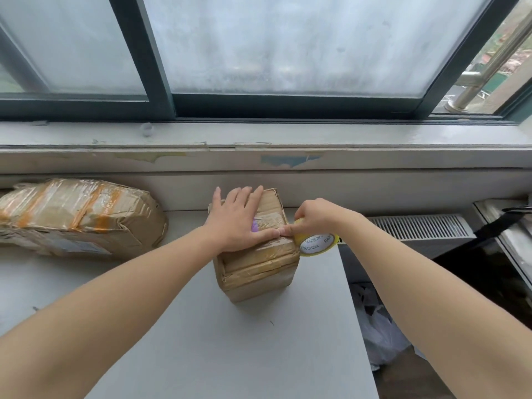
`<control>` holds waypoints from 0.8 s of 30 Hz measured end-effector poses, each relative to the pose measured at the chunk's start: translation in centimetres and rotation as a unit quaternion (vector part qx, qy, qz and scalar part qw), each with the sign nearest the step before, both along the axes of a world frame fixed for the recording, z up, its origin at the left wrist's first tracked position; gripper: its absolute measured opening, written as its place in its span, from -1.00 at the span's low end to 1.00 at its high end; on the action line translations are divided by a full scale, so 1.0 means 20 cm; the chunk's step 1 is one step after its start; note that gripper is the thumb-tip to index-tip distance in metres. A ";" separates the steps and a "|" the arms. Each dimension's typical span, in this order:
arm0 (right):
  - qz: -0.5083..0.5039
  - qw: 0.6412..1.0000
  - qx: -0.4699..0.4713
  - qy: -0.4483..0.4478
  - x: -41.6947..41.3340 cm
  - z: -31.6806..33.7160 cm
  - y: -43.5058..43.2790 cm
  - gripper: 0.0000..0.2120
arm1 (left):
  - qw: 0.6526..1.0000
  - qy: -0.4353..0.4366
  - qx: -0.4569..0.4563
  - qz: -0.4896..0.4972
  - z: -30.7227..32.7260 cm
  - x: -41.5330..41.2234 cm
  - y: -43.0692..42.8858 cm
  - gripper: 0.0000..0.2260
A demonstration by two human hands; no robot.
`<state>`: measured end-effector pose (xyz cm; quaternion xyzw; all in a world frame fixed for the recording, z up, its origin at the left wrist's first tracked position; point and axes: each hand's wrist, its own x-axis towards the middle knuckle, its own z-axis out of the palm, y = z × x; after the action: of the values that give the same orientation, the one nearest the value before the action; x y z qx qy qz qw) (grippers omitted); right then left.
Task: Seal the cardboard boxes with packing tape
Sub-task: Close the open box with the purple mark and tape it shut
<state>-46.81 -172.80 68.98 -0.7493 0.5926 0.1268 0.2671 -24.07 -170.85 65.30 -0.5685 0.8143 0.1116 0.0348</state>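
R grip (312, 218) curled round tape roll (318, 244) by box (259, 266); L grip (241, 223) flat, pressing box top.

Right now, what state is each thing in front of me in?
small box: closed, upright on the table, partly taped.
left hand: flat, pressing the box top.
tape roll: held at the box's right edge.
right hand: grips tape roll.
large box: lying at left, taped, dented.
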 end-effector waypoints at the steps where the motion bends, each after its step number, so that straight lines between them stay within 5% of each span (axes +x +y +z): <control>1: 0.003 1.000 -0.012 -0.009 0.03 0.00 0.01 -0.32 | 1.000 0.012 -0.017 0.009 -0.03 0.04 0.02 -0.01; 6: 0.019 0.996 -0.041 -0.077 0.16 0.05 0.00 -0.36 | 0.997 0.058 -0.050 0.014 -0.11 0.22 0.01 -0.23; 11: -0.047 0.966 0.035 -0.251 0.17 0.12 0.01 -0.45 | 0.987 0.154 -0.047 0.027 -0.16 0.47 0.02 -0.27; 16: -0.078 0.938 0.053 -0.333 0.41 0.16 0.08 -0.47 | 0.970 0.220 0.027 0.098 -0.18 0.65 0.04 -0.32; 20: -0.034 0.953 0.045 -0.299 0.71 0.21 0.09 -0.49 | 0.921 0.295 0.126 0.223 -0.17 0.72 -0.03 -0.36; 24: 0.014 0.972 -0.023 -0.234 1.01 0.23 0.10 -0.38 | 0.804 0.430 0.294 0.287 -0.05 0.84 0.10 -0.06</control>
<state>-26.70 -170.72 73.60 -0.7720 0.5063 -0.0618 0.3793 -7.26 -168.89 64.39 -0.6327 0.4736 0.5833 -0.1874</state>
